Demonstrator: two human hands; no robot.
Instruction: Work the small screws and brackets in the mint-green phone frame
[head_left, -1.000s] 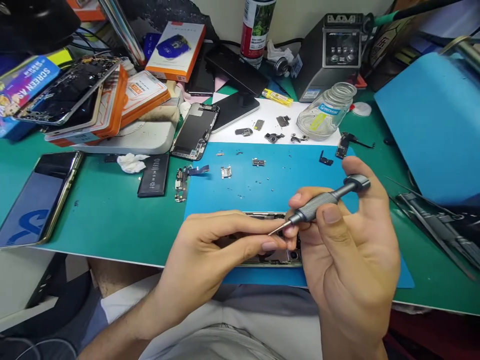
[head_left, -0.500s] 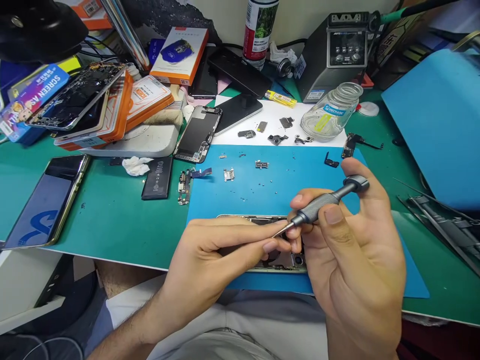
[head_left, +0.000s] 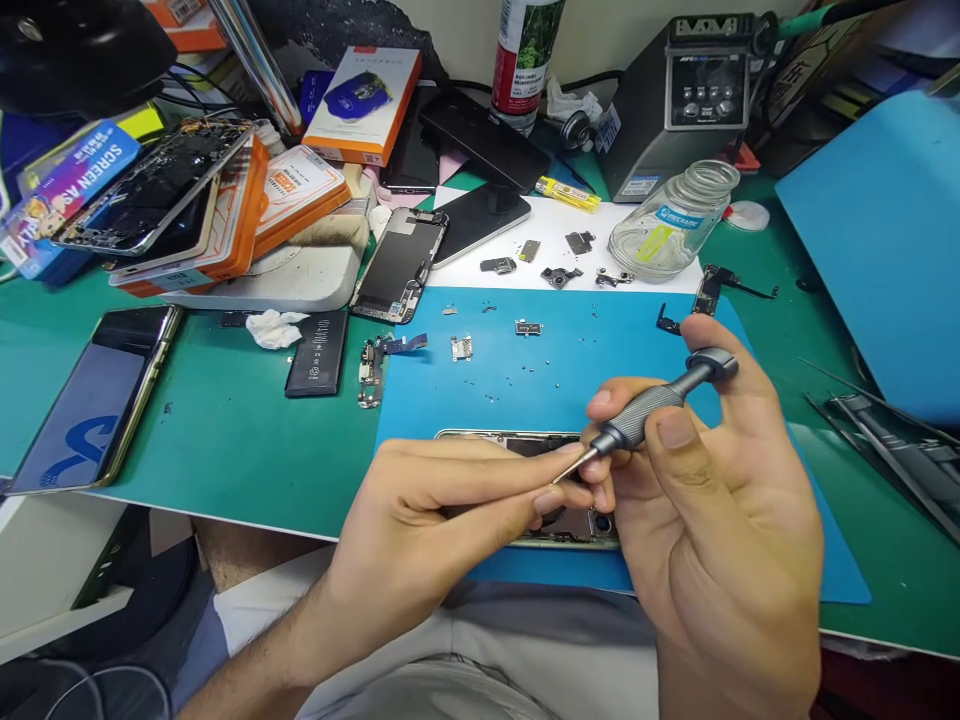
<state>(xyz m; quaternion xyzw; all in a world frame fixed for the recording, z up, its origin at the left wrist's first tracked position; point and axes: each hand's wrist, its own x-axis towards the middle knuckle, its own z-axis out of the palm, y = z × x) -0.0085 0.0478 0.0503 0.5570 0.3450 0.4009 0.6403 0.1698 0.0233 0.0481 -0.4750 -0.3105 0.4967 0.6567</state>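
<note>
- Screwdriver [head_left: 646,410] — gripped by right hand [head_left: 724,510].
- Tip [head_left: 564,474] — pinched by left hand [head_left: 439,510]; further contents unclear.
- Phone [head_left: 574,527] below could be scratched if pinch is loosened.

This is a phone-repair workshop: screwdriver [head_left: 639,415], opened phone [head_left: 574,524], loose battery [head_left: 318,355] and screen [head_left: 397,265].

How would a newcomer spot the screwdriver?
Find the central blue mat, then the opened phone near its front edge. Above that, the right hand holds the screwdriver, tip at the left hand. Its knurled grey handle sets it apart from the flat phone.
</note>
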